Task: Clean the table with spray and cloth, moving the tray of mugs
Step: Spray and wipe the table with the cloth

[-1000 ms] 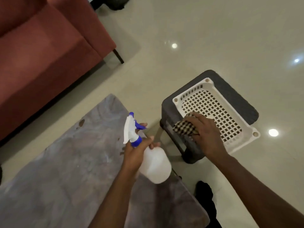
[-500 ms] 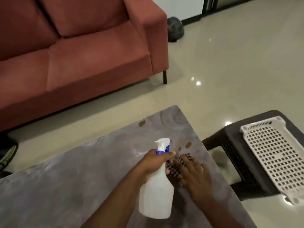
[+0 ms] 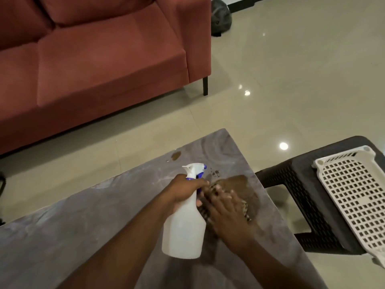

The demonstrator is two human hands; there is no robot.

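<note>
My left hand grips the neck of a white spray bottle with a blue trigger, held above the grey marbled table. My right hand lies flat on a checked cloth, pressing it onto the table near the right corner. A brown smear spreads just beyond the cloth, and a small brown spot sits near the far edge. No mugs are in view.
A white perforated plastic tray rests on a dark stool right of the table. A red sofa stands beyond the table. A dark object sits on the glossy tiled floor by the sofa's end.
My right hand brought the cloth from the white tray onto the table and is now wiping; a brown smear has spread. The view swung left and up toward the sofa.
</note>
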